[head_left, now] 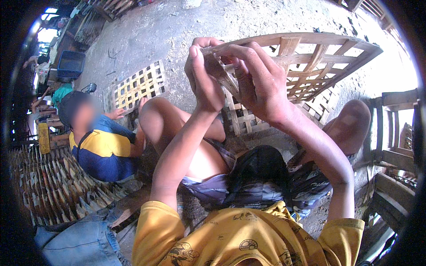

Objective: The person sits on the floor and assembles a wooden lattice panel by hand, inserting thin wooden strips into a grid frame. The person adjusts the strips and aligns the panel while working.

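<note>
A woven bamboo lattice panel [289, 46] with a flat wooden rim is raised in front of me, tilted, stretching away to the right. My left hand [205, 80] is closed round its near left corner, thumb pointing up along the edge and fingers partly behind it. Beside it, my right hand [262, 80] grips the same edge, its fingers curled over the rim. The right palm hides part of the lattice. Lower down, between my knees, a second bamboo lattice [242, 120] shows under the raised one.
At the left a person [104, 148] in a yellow and blue shirt sits low, hands at another bamboo lattice panel [140, 86] on the grey floor. A blue crate [71, 63] stands farther back. Stacked slats [57, 190] and blue denim cloth [80, 239] lie lower left; wooden framing [395, 159] stands right.
</note>
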